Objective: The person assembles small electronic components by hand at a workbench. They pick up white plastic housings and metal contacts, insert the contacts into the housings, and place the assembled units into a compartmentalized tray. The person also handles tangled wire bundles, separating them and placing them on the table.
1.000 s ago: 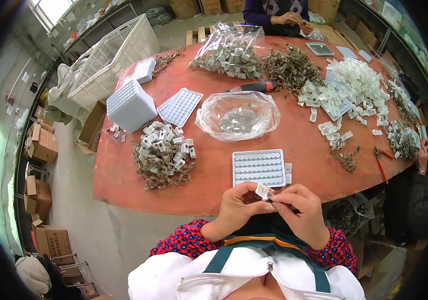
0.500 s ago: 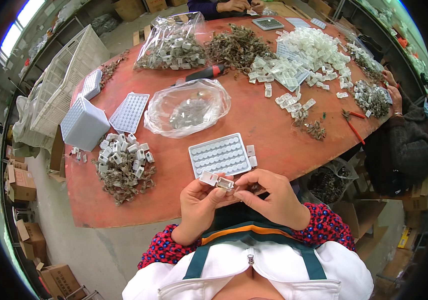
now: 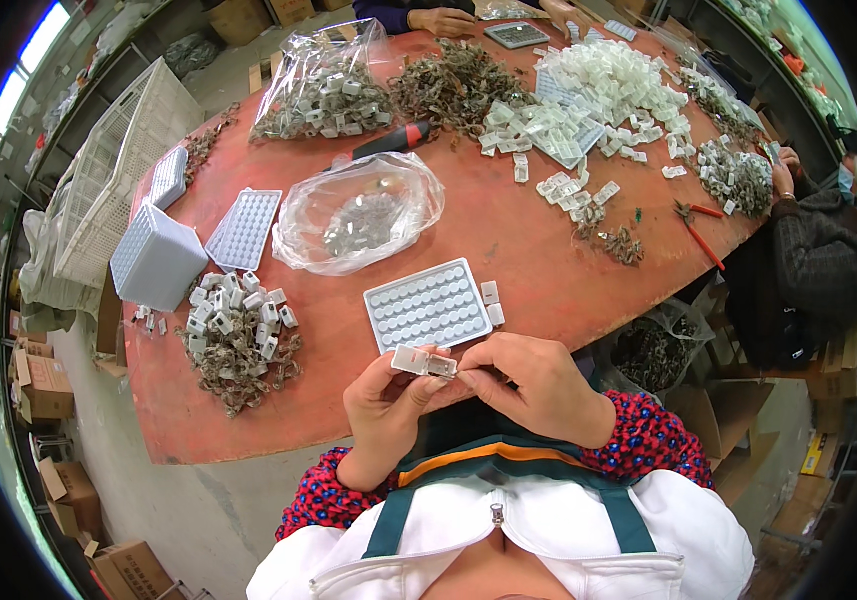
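Observation:
My left hand (image 3: 384,412) holds a small hinged plastic box (image 3: 439,367) between thumb and fingers, its white lid folded out to the left. At the box's right end, the thumb and forefinger of my right hand (image 3: 539,390) are pinched together. Whatever they hold, if anything, is too small to make out. Just beyond my hands lies a pale tray (image 3: 427,306) with rows of round cups. Two small white boxes (image 3: 492,293) rest against its right side. Left of my hands is a heap of white boxes with brown tangled pieces (image 3: 239,340).
A plastic bag with small grey pieces (image 3: 361,222) lies mid-table, near a black-and-red tool (image 3: 389,140). Clear boxes (image 3: 604,95) are heaped far right, with red-handled pliers (image 3: 701,232) nearer. Stacked trays (image 3: 159,255) stand left. Other people work at the far and right edges.
My right fingertips have closed in at the box's right end. The view has shifted slightly. At the far edge, another person's hand now reaches toward the trays.

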The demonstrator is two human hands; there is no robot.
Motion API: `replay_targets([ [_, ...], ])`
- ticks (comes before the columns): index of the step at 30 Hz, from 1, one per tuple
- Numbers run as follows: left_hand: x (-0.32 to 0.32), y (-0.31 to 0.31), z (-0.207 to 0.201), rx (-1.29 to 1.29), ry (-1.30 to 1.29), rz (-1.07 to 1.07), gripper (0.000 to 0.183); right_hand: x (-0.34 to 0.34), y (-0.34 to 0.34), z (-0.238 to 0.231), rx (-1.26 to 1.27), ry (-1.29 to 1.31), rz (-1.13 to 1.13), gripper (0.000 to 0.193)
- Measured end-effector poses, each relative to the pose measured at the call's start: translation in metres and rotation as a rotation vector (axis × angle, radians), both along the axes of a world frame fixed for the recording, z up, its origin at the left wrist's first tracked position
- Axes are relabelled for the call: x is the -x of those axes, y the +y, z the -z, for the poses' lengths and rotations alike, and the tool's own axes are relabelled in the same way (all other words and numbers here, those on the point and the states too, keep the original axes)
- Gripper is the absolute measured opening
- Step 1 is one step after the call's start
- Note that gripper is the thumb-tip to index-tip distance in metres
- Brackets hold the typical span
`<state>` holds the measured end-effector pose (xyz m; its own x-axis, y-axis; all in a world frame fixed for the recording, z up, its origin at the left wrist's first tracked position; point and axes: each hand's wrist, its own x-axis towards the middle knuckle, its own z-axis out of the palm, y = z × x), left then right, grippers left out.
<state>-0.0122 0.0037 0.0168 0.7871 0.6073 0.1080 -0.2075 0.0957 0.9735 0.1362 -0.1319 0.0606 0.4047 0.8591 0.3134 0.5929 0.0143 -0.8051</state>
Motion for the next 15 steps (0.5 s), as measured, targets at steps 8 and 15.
replay_targets([
  [8, -0.0025, -0.0010, -0.0041, 0.101, 0.000, 0.002, 0.024, -0.0038, -0.0029, -0.0005, -0.040, -0.450, 0.010, 0.019],
  [15, -0.0017, -0.0032, -0.0082, 0.090, 0.033, -0.006, 0.025, -0.0003, 0.0008, 0.0050, -0.088, -0.259, 0.048, 0.013],
])
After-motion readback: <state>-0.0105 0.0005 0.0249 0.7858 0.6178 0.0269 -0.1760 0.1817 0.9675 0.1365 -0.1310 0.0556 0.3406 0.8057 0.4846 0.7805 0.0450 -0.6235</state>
